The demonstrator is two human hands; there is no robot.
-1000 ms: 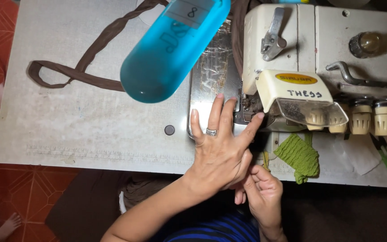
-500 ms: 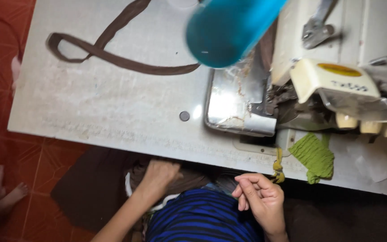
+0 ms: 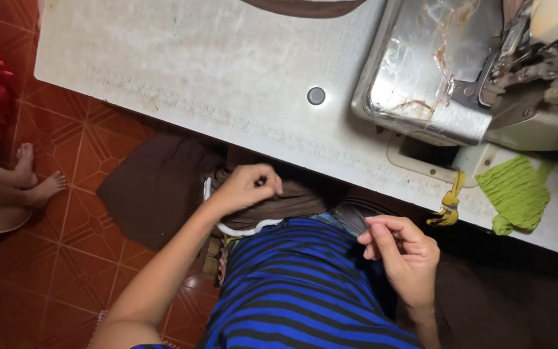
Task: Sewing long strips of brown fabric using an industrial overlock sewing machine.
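Head view: left hand fisted on floppy brown fabric below the table's front edge (grab bunched folds); right hand pinched shut, contents unclear.

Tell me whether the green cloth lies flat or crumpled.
Crumpled: the green cloth sits bunched with ridged folds at the table's edge.

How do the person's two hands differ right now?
The left hand is curled into a loose fist on brown fabric below the table edge; the right hand pinches finger and thumb together over the striped shirt. The left is nearer the table. Both are off the tabletop.
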